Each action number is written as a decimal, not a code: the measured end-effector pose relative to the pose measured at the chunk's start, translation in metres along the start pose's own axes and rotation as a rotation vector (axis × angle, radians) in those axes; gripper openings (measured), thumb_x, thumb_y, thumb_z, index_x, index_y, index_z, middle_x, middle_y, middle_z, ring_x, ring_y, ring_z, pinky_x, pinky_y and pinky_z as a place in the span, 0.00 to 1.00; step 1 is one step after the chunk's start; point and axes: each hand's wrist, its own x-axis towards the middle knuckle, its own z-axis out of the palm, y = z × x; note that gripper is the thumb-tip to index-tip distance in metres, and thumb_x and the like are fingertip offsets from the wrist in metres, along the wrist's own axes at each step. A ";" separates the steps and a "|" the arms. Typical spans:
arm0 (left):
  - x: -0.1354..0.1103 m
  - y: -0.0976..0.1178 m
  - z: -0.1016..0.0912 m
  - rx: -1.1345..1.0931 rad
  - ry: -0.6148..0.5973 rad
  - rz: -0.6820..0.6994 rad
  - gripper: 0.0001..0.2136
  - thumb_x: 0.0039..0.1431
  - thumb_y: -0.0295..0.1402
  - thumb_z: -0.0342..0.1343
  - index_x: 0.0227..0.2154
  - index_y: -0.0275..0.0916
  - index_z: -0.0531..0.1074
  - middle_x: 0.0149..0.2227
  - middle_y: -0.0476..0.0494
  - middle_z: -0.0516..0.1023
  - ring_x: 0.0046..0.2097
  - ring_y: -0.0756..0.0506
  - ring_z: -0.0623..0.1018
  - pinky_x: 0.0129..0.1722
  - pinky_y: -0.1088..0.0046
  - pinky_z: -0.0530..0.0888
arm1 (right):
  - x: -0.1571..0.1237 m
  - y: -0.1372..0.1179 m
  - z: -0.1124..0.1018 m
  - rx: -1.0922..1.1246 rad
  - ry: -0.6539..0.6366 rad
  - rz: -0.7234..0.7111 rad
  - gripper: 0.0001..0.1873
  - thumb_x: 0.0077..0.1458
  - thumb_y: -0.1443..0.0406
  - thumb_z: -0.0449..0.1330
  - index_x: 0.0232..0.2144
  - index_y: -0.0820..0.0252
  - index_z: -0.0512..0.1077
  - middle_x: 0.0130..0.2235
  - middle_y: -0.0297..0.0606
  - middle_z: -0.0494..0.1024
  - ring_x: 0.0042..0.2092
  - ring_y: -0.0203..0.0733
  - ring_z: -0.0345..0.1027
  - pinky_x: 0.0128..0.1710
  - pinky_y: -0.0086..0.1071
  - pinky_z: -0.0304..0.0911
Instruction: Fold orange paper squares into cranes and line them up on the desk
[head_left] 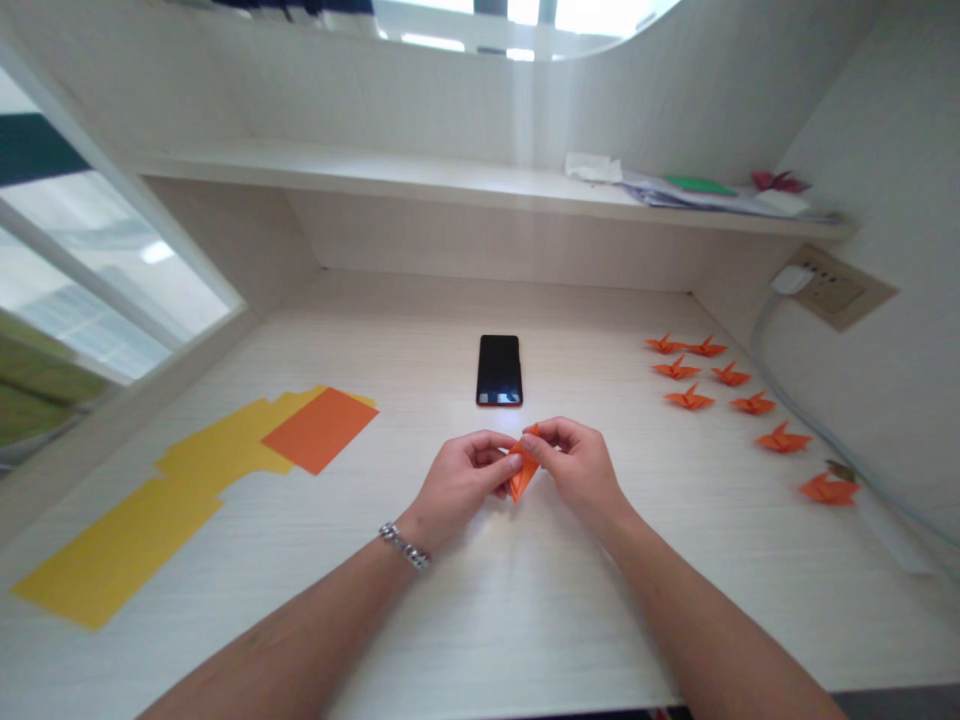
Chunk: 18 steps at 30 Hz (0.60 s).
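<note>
A small folded piece of orange paper (520, 474) is held between both my hands just above the pale wooden desk (480, 600). My left hand (461, 482) pinches its left side with thumb and fingertips; a metal bracelet circles that wrist. My right hand (577, 468) grips its upper right corner. Most of the paper is hidden by my fingers, and only a pointed lower part shows.
A black phone (499, 370) lies face up just beyond my hands. An orange sheet (321, 430) rests on yellow sheets (142, 525) at the left. Several folded orange paper figures (731, 376) line the right side. A wall socket with a white plug (793, 279) and a shelf with papers (697, 190) are behind.
</note>
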 end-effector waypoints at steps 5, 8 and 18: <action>0.001 0.001 -0.002 -0.013 0.075 0.041 0.15 0.48 0.36 0.64 0.36 0.32 0.72 0.21 0.48 0.75 0.22 0.52 0.72 0.22 0.78 0.69 | 0.002 0.006 0.003 0.148 -0.136 0.168 0.14 0.46 0.59 0.64 0.36 0.62 0.76 0.33 0.41 0.80 0.34 0.43 0.73 0.33 0.33 0.66; 0.000 0.000 -0.001 -0.055 0.087 0.053 0.16 0.49 0.36 0.63 0.38 0.33 0.69 0.22 0.48 0.76 0.23 0.52 0.73 0.23 0.78 0.69 | 0.001 0.008 0.005 0.174 -0.130 0.234 0.15 0.46 0.58 0.64 0.34 0.62 0.77 0.28 0.40 0.80 0.28 0.40 0.72 0.27 0.30 0.64; -0.003 -0.003 0.000 -0.128 -0.013 0.033 0.17 0.51 0.33 0.62 0.42 0.35 0.65 0.22 0.50 0.75 0.24 0.51 0.74 0.25 0.77 0.70 | -0.001 0.006 0.010 0.179 -0.016 0.096 0.09 0.45 0.62 0.65 0.28 0.63 0.78 0.26 0.38 0.79 0.27 0.38 0.71 0.28 0.29 0.64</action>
